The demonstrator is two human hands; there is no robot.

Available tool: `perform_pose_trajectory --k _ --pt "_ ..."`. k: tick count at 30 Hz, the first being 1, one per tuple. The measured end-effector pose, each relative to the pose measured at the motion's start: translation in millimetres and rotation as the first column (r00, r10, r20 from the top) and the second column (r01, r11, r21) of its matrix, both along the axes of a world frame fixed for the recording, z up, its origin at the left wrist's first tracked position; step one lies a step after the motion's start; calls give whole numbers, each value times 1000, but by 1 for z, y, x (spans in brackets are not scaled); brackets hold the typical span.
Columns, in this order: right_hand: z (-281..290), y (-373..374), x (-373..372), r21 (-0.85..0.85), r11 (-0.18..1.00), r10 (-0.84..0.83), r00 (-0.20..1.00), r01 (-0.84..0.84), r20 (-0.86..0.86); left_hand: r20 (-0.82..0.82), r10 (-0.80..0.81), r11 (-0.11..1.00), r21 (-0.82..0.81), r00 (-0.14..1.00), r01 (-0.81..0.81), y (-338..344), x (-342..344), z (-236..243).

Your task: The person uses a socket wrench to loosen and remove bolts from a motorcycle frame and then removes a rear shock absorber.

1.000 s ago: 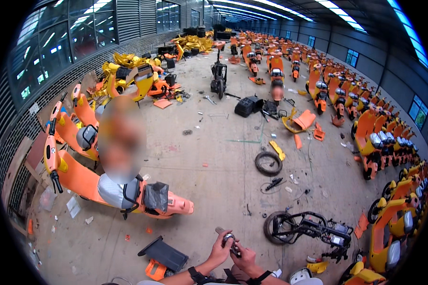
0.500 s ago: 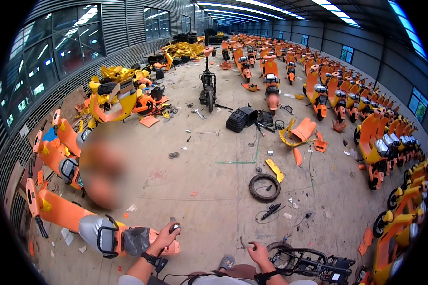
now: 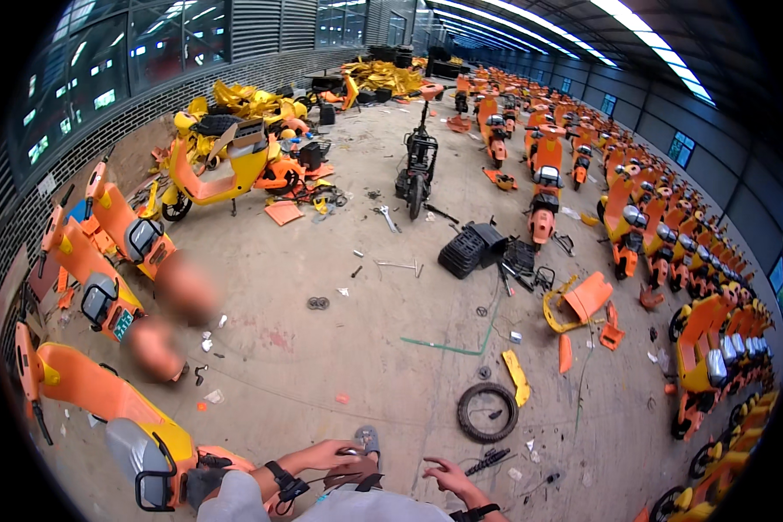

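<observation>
My left hand (image 3: 329,454) reaches across in front of my body, above a grey clog (image 3: 369,438) on my foot. Its fingers are curled round a small dark object that I cannot make out. A dark strap with a black device (image 3: 289,487) circles the left wrist, and a thin cable runs from it. Over the floor to the right, my right hand (image 3: 449,475) holds nothing, its fingers apart. Nearest to my left arm stands an orange and yellow scooter (image 3: 117,391) with a silver seat and a black rear rail. A black shock absorber (image 3: 489,461) lies just beyond my right hand.
A loose tyre (image 3: 487,413) and a yellow panel (image 3: 517,378) lie ahead on the right. Farther off are a black crate (image 3: 470,250), orange body parts (image 3: 588,296) and a stripped scooter (image 3: 418,157). Scooters stand in rows along the right; yellow panels (image 3: 383,76) are heaped at the back.
My left hand has moved right, away from the nearest scooter's rear, to in front of my body. My view has shifted, and the black scooter frame beside my right hand has left it.
</observation>
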State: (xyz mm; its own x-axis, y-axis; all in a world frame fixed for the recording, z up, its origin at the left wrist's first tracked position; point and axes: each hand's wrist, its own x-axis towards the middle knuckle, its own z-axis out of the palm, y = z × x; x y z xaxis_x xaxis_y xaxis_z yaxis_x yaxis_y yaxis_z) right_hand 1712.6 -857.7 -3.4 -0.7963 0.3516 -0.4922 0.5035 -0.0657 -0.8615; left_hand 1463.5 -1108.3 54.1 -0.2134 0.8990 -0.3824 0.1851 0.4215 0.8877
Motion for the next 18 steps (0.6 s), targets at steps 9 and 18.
perform_pose_trajectory --k 9,18 --pt "146 98 -241 690 697 514 807 -195 -291 242 -329 942 153 913 299 182 -150 125" --pt "154 227 -375 574 802 466 773 -165 -430 509 -143 989 35 849 146 315 -298 135"
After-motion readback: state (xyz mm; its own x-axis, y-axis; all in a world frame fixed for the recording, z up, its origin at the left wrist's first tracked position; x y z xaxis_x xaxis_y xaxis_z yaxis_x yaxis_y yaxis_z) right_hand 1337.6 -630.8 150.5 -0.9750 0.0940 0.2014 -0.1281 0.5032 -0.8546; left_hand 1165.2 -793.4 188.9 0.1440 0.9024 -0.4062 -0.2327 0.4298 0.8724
